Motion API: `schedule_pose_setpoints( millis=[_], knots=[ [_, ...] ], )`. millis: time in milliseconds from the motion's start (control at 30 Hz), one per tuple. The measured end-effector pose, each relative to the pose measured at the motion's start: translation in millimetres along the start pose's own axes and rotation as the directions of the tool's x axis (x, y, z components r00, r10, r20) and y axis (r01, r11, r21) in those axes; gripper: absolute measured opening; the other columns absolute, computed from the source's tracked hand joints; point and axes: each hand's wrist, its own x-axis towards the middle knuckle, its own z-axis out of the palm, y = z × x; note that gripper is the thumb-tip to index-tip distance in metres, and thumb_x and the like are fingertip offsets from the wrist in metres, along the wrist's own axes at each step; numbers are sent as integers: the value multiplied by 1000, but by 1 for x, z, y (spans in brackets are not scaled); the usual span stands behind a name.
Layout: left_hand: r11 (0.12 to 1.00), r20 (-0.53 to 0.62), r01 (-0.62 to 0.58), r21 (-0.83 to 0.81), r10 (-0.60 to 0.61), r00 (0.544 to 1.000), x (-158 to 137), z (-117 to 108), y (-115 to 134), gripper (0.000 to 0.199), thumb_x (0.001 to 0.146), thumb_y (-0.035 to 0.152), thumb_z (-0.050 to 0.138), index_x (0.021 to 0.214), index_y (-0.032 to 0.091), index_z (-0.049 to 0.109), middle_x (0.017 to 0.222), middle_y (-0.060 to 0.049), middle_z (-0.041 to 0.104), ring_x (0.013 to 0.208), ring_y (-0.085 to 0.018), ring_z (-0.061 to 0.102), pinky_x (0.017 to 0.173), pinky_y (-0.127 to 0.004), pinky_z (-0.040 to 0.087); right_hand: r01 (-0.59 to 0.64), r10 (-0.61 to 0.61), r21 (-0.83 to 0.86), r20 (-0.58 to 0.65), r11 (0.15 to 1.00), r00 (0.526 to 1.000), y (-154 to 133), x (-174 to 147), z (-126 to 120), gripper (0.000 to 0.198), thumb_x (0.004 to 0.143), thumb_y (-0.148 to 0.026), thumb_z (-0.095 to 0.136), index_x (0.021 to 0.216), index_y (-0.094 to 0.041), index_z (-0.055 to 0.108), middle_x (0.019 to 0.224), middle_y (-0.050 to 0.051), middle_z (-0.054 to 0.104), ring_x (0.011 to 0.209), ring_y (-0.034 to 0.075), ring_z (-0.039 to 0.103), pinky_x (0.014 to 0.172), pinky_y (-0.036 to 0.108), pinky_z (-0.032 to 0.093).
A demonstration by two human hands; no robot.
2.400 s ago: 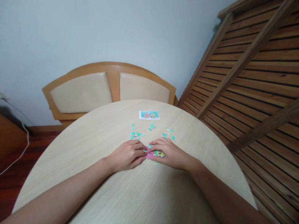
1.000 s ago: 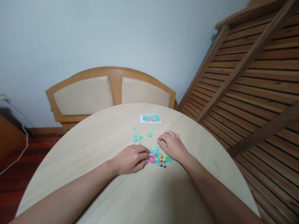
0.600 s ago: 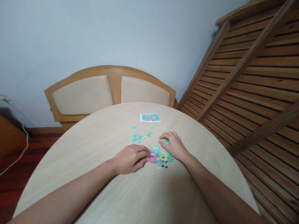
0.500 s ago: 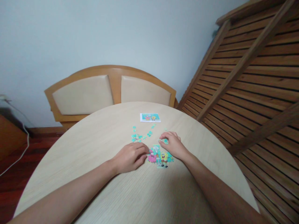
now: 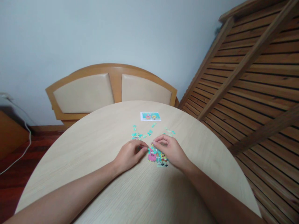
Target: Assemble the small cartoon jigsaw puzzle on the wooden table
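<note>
A partly assembled jigsaw puzzle (image 5: pixel 152 156) with pink, yellow and pale cartoon figures on teal lies flat on the table. At its upper left edge is my left hand (image 5: pixel 131 154), thumb and forefinger closed together on a small teal piece at the border. My right hand (image 5: pixel 172 151) reaches over the top of the puzzle and covers its right part. Between the right thumb and forefinger is a small puzzle piece (image 5: pixel 152 143), mostly hidden by the fingertips. Loose puzzle pieces (image 5: pixel 136 136) are scattered just beyond both hands.
A picture card (image 5: pixel 150 116) showing similar cartoon figures lies farther back on the round wooden table (image 5: pixel 98 133). More loose pieces (image 5: pixel 173 133) lie beyond my right hand. Behind the table stands a padded headboard (image 5: pixel 84 93), and slatted wood (image 5: pixel 245 77) leans at the right.
My right hand has moved left with its piece, from the loose pieces to the puzzle's top edge. My left thumb and forefinger have closed together slightly higher at the puzzle's edge.
</note>
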Motion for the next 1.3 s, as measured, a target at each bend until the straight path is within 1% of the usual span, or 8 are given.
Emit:
schedule_pose_setpoints(
  millis=[300, 467, 600, 667, 767, 867, 967, 1300],
  knots=[
    [971, -28, 46, -235, -54, 998, -2, 6, 10, 22, 94, 33, 57, 87, 17, 70, 83, -3, 72, 78, -17, 65, 73, -29, 51, -45, 36, 151, 60, 988, 998, -2, -4, 10, 32, 73, -48, 77, 80, -18, 67, 80, 5, 72, 77, 19, 67, 70, 31, 53],
    [938, -41, 87, -334, -107, 993, -2, 11, 6, 19, 91, 33, 60, 90, 16, 66, 84, -5, 69, 79, -17, 64, 72, -29, 51, -151, 132, 148, 129, 977, 983, 1, -4, 5, 44, 67, -55, 82, 79, -16, 67, 77, 6, 73, 71, 19, 68, 64, 30, 50],
    [922, -30, 100, -374, -120, 992, -2, 12, 3, 14, 88, 27, 59, 94, 15, 64, 85, -5, 67, 80, -17, 62, 73, -28, 51, -167, 142, 113, 203, 979, 969, -1, -7, 1, 43, 72, -55, 79, 83, -16, 67, 78, 7, 74, 70, 19, 68, 64, 30, 50],
    [928, -19, 91, -361, -105, 994, -2, 12, 4, 13, 87, 25, 58, 90, 15, 65, 83, -4, 67, 79, -16, 62, 72, -28, 50, -100, 95, 13, 220, 995, 971, -3, -9, -5, 34, 79, -49, 75, 85, -16, 69, 82, 7, 74, 75, 20, 68, 69, 31, 51],
    [943, -1, 85, -321, -90, 996, -3, 10, 5, 12, 85, 24, 58, 88, 16, 66, 81, -3, 67, 76, -16, 61, 70, -27, 49, 139, -67, -235, 292, 962, 954, -6, -10, -20, 19, 83, -37, 73, 93, -20, 74, 96, 6, 75, 92, 22, 67, 88, 36, 49],
    [962, 17, 86, -260, -84, 996, -5, 7, 8, 12, 84, 24, 58, 88, 16, 67, 80, -3, 69, 74, -16, 62, 69, -27, 49, 362, -177, -396, 431, 844, 885, -5, -11, -34, 42, 74, -33, 83, 113, -24, 72, 116, 6, 70, 114, 26, 59, 103, 41, 42],
    [974, 23, 90, -206, -87, 996, -5, 5, 9, 13, 84, 24, 59, 88, 16, 68, 81, -3, 70, 74, -16, 62, 69, -26, 49, 397, -124, -480, 504, 783, 855, 0, -11, -40, 55, 71, -38, 86, 122, -25, 70, 129, 9, 63, 124, 29, 53, 108, 43, 38],
    [1000, 45, 28, 13, -28, 999, -9, 6, 6, 19, 84, 20, 60, 91, 24, 76, 84, -2, 73, 84, -19, 65, 83, -30, 50, 402, -127, -535, 477, 743, 870, 14, -5, -35, 49, 83, -48, 76, 127, -28, 68, 137, 8, 62, 127, 30, 52, 110, 47, 35]
  ],
)
